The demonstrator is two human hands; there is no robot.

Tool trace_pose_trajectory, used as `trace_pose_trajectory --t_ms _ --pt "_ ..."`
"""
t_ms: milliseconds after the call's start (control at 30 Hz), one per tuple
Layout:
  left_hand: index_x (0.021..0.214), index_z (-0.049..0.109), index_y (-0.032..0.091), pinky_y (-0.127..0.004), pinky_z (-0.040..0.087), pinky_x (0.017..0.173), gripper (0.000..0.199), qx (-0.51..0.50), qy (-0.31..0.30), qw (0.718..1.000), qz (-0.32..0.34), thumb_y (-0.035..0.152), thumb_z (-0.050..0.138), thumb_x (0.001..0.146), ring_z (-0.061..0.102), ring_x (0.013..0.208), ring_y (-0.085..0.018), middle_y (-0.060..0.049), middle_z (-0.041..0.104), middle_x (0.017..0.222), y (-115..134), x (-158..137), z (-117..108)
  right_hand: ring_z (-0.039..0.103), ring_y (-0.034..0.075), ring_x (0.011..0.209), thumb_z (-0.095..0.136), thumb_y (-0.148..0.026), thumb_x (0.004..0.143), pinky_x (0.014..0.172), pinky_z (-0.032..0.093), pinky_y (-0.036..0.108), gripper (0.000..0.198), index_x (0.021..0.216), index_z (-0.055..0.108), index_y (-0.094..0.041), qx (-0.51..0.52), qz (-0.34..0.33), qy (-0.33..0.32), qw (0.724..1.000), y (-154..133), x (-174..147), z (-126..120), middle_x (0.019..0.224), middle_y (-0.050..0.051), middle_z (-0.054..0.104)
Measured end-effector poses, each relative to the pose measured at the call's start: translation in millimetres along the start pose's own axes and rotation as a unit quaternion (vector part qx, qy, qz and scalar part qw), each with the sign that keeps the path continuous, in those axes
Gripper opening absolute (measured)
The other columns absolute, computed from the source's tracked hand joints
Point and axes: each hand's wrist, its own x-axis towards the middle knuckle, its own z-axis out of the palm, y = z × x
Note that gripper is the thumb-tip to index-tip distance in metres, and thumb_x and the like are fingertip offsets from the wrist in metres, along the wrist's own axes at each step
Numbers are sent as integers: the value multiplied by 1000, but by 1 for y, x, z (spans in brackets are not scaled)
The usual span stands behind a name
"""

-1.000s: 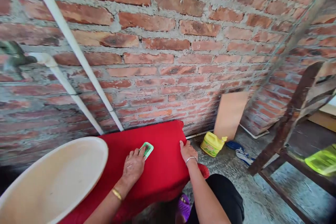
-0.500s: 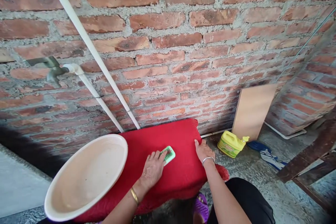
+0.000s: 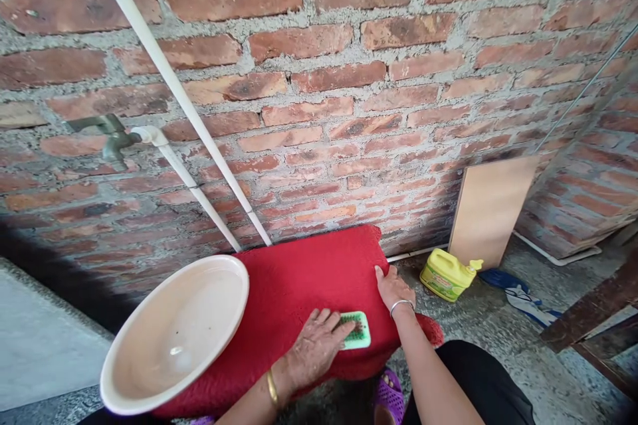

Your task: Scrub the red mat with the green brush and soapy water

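Note:
A red cloth [image 3: 309, 272] with a lacy fringe lies over a low bench or table and hangs down its front. Near the front edge, my left hand [image 3: 316, 348] grips a small green-and-white scrubbing brush [image 3: 359, 331] by its left end, resting on the cloth. The fingers cover part of the brush. At the cloth's right edge, my right hand [image 3: 396, 289] is closed on the fabric, thumb on top and fingers partly hidden. To the left, a large cream basin [image 3: 239, 319] with some water in it sits on the cloth.
Behind stands a brick wall [image 3: 329, 76] with white pipes [image 3: 184, 103] and a tap [image 3: 113, 139]. On the floor at right are a yellow jug [image 3: 448, 275], a leaning board [image 3: 491, 212] and flip-flops [image 3: 528, 302]. A wooden frame [image 3: 588, 305] stands far right.
My left hand has moved the brush right and toward me, to the cloth's front edge. My right hand keeps its hold on the cloth. The view has shifted slightly.

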Motion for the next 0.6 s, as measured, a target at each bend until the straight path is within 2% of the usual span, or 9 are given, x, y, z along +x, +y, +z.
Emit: trace_pose_trajectory --t_ms 67,133,233,300,367,433,533,600 --pt "146 46 39 -41 41 105 51 15 -3 996 -87 23 44 97 53 117 -22 -4 59 131 -25 -13 -7 65 30 115 17 -60 99 95 44 44 65 134 45 -13 3 0 -2 1000 0 1 1 125 22 65" --pt "146 48 32 -39 44 99 51 38 4 979 -199 20 41 97 55 112 -23 -7 61 124 -51 -11 -15 65 30 116 18 -59 99 96 43 44 65 135 45 -12 5 0 -2 1000 0 2 1 125 23 65" --pt "143 52 20 -39 48 91 47 53 15 947 -318 22 42 97 56 106 -25 -12 63 115 -73 15 -25 64 30 116 16 -59 100 97 43 44 66 135 45 -11 4 -1 -1 1000 0 0 0 125 23 65" --pt "141 54 18 -40 48 89 46 55 23 937 -345 22 45 96 57 107 -27 -13 61 116 -69 39 -26 64 30 117 15 -59 100 97 43 44 66 134 45 -11 3 -2 -1 1000 -1 -2 -2 124 23 66" --pt "142 53 21 -41 49 89 47 54 24 943 -329 22 47 95 57 107 -27 -13 61 117 -52 59 -23 64 30 117 15 -58 100 98 43 44 66 134 45 -11 1 -5 -3 1000 -2 -4 -5 125 23 66" --pt "143 51 25 -43 48 92 49 47 20 964 -261 19 45 96 57 108 -26 -12 61 119 -29 67 -17 64 31 116 15 -58 100 98 43 45 65 134 45 -11 -1 -7 -4 1000 -3 -6 -6 125 24 65" --pt "146 46 36 -44 43 104 53 9 21 993 -113 19 44 96 55 117 -24 -7 60 129 1 51 -8 65 31 115 17 -56 100 97 44 46 63 133 46 -10 -4 -7 0 1000 -6 -10 -8 123 24 66" --pt "146 46 41 -41 41 107 57 -14 10 999 -49 18 47 95 55 119 -21 -4 61 132 3 28 -6 66 31 113 19 -54 100 96 46 46 61 131 48 -11 -7 -2 8 1000 -8 -15 -8 120 23 68"
